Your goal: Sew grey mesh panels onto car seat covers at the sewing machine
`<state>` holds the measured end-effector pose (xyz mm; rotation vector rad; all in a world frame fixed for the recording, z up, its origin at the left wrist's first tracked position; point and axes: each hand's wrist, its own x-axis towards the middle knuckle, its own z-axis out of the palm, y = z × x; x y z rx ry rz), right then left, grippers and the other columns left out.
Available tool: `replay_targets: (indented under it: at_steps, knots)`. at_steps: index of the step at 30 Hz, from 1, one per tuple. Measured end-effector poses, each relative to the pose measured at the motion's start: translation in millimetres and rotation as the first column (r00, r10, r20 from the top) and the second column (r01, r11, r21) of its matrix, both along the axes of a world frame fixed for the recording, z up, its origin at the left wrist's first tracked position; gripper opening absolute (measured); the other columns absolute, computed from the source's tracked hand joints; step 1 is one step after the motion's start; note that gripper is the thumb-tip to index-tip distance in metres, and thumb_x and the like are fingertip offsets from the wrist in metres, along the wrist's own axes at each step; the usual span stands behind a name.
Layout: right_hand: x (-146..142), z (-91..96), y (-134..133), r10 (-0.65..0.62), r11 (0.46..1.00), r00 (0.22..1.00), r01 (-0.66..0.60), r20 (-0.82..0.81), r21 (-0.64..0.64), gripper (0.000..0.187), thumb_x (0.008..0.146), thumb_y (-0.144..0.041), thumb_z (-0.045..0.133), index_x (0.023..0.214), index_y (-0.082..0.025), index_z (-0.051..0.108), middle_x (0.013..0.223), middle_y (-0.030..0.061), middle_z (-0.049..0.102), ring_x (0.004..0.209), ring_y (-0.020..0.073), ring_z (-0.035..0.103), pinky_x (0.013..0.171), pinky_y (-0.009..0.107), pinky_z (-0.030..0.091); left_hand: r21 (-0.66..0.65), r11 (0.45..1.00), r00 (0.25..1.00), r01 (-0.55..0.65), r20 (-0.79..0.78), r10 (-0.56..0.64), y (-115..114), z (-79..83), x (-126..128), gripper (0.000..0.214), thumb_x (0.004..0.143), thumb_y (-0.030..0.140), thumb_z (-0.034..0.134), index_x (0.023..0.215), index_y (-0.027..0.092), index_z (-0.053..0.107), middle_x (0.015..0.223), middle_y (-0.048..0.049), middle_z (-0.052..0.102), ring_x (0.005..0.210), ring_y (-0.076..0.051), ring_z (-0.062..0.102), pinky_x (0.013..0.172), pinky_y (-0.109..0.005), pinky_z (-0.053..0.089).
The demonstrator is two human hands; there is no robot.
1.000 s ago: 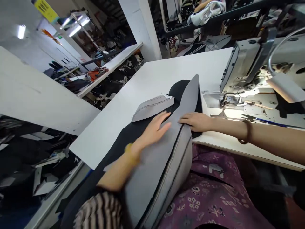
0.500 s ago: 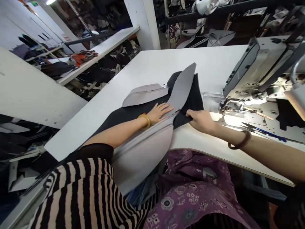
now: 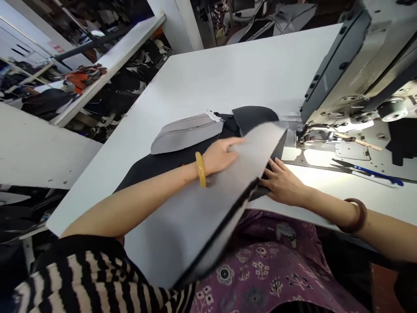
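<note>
And over at the table's (image 3: pixel 234 82) right end, a sewing machine (image 3: pixel 361 74), brightly lit beneath; near it, a blue-handled tool (image 3: pixel 379 174) beside a white-handled one (image 3: pixel 371 177), plus black fabric (image 3: pixel 402 141)! Past the far edge, grey pieces (image 3: pixel 293 19). Behind the far left corner, a white pillar (image 3: pixel 184 26), then a shelf (image 3: pixel 117 43), orange cloth (image 3: pixel 77 80) at its left edge, dark scraps (image 3: pixel 130 82) heaped below.

fabric (image 3: pixel 202 217) on table (image 3: pixel 247 74) | sewing machine (image 3: pixel 352 78) right | tools (image 3: pixel 379 174) before it

Grey panel (image 3: pixel 195 217): smooth face uppermost again. Left hand (image 3: pixel 220 156): spread fingers now partly curled. Right hand (image 3: pixel 285 183): pinch opened.
</note>
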<state>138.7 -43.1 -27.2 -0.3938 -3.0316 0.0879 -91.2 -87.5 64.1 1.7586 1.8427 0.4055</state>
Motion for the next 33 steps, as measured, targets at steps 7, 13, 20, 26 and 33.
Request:
replay_targets:
  at_steps: [7, 13, 20, 26, 33]
  knots:
    - [1.6, -12.4, -6.2, 0.047, 0.999, 0.991, -0.044, -0.127, 0.022, 0.028, 0.087, -0.021, 0.045, 0.081, -0.019, 0.073, 0.087, 0.0121, 0.068, 0.097, 0.0294, 0.055, 0.091, 0.050, 0.038, -0.124, 0.856, 0.632, 0.503, -0.622, -0.462, 12.5, -8.8, 56.1, 0.042, 0.093, 0.043, 0.048, 0.082, 0.014, 0.076, 0.121, -0.0130, 0.064, 0.115, -0.031, 0.056, 0.091, -0.042, 0.045]
    - [1.8, -15.6, -10.2, 0.024, 0.999, 0.976, -0.015, -0.215, 0.046, 0.026, 0.086, -0.019, 0.048, 0.090, -0.020, 0.073, 0.086, 0.0093, 0.069, 0.093, 0.0269, 0.056, 0.093, 0.051, 0.039, -0.069, 0.789, 0.577, 0.610, -0.644, -0.503, 52.2, -40.2, 66.3, 0.040, 0.101, 0.027, 0.030, 0.118, 0.018, 0.065, 0.102, -0.0063, 0.069, 0.096, -0.021, 0.063, 0.073, -0.034, 0.044]
    - [-0.2, -6.4, -11.1, 0.033, 0.999, 0.974, -0.030, -0.226, 0.016, 0.021, 0.087, -0.026, 0.054, 0.085, -0.019, 0.074, 0.091, 0.0104, 0.069, 0.098, 0.0297, 0.056, 0.096, 0.057, 0.037, 0.076, 0.756, 0.564, 0.650, -0.715, -0.413, 68.4, -54.7, 53.8, 0.039, 0.102, 0.028, 0.031, 0.129, 0.026, 0.059, 0.114, -0.0080, 0.067, 0.107, -0.024, 0.063, 0.082, -0.038, 0.049]
    - [-3.2, -1.3, -12.6, 0.005, 0.998, 0.982, -0.016, -0.187, -0.056, 0.019, 0.086, -0.024, 0.055, 0.088, -0.021, 0.073, 0.091, 0.0085, 0.069, 0.096, 0.0288, 0.056, 0.096, 0.060, 0.039, 0.042, 0.732, 0.555, 0.679, -0.683, -0.475, 82.3, -65.6, 54.3, 0.039, 0.102, 0.026, 0.031, 0.123, 0.010, 0.060, 0.149, -0.0109, 0.045, 0.142, -0.023, 0.038, 0.116, -0.035, 0.038]
    - [-6.3, -2.6, -16.2, -0.031, 0.994, 0.983, 0.010, -0.183, -0.112, 0.024, 0.086, -0.021, 0.051, 0.098, -0.019, 0.072, 0.092, 0.0085, 0.069, 0.096, 0.0278, 0.056, 0.095, 0.059, 0.042, 0.011, 0.790, 0.608, 0.613, -0.645, -0.463, 83.1, -65.0, 61.7, 0.046, 0.102, 0.026, 0.033, 0.144, 0.009, 0.043, 0.151, -0.0105, 0.043, 0.144, -0.022, 0.036, 0.120, -0.035, 0.034]
